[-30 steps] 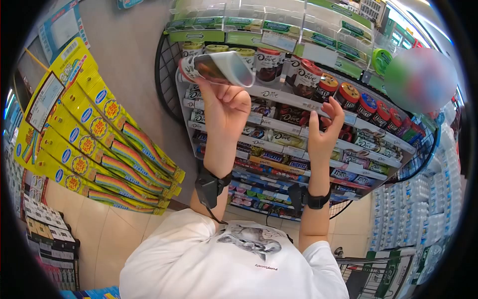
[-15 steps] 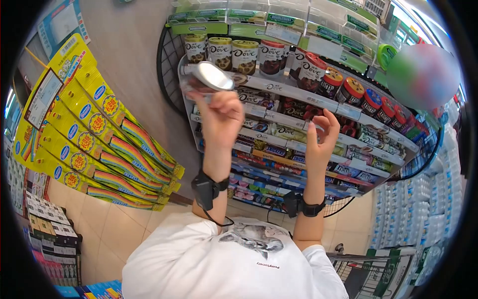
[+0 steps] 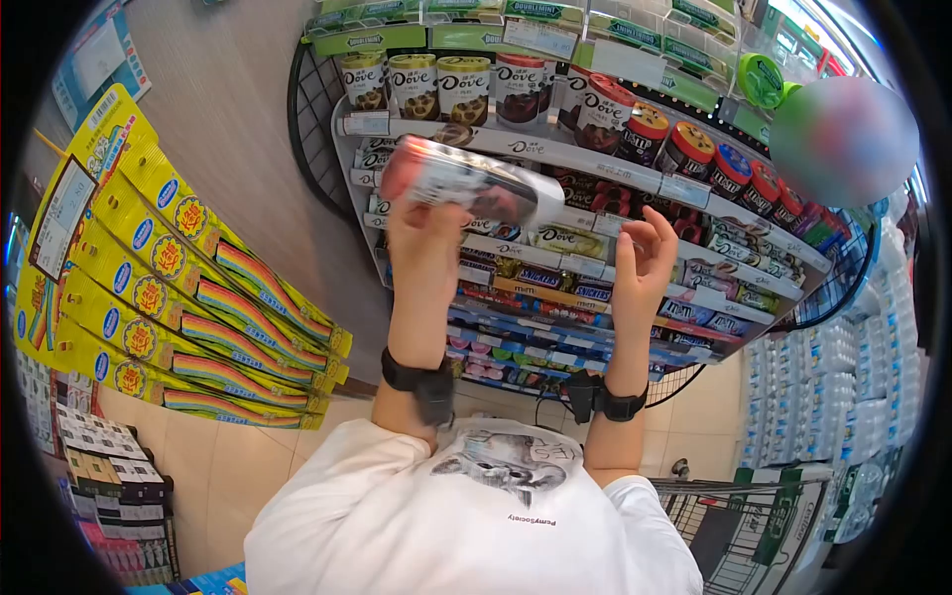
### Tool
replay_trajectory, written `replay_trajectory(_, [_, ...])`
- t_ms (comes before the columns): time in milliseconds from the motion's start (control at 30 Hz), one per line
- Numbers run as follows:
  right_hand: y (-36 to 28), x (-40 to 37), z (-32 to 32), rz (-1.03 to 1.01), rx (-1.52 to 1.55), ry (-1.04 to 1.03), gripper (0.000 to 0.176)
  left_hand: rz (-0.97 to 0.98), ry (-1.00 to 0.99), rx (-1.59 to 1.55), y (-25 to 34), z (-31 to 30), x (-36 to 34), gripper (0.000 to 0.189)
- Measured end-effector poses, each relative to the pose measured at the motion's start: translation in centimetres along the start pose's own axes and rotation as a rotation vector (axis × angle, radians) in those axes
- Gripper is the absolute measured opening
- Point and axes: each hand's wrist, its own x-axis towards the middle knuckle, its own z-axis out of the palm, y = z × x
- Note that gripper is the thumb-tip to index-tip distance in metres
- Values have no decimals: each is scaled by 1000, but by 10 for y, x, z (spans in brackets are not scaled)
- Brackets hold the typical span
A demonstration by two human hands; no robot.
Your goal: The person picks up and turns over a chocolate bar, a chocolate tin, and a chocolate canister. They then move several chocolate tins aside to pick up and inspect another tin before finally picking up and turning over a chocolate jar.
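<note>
My left hand [image 3: 426, 238] is closed around a Dove chocolate canister [image 3: 471, 183] in front of the rack. The canister lies nearly sideways, red lid to the left and pale base to the right, and its label is smeared by motion. Holding nothing, my right hand [image 3: 647, 250] hovers before the lower chocolate shelves with fingers apart and slightly bent. Behind them, upright Dove canisters stand on the upper shelf, some with gold lids [image 3: 413, 87] and some red-brown [image 3: 603, 111]. M&M's tubs [image 3: 687, 151] continue that row to the right.
Yellow candy strips [image 3: 169, 258] hang on the left. Above the canisters is a tier of clear trays with Doublemint gum [image 3: 367, 40]. A shopping cart [image 3: 754, 526] stands at lower right, near stacked bottled water [image 3: 823, 397]. The rack has a black wire side [image 3: 307, 129].
The canister has turned from showing its silver base to lying sideways with its label showing. My left hand has moved slightly down; my right hand is much the same. The view has shifted slightly.
</note>
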Motion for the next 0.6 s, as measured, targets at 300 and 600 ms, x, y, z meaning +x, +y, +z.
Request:
replay_trajectory(300, [-26, -16, 2, 221, 704, -437, 69, 0, -330, 286, -3, 23, -16, 49])
replay_trajectory(600, [-44, -28, 2, 506, 1083, -435, 76, 38, -491, 400, -4, 31, -26, 57])
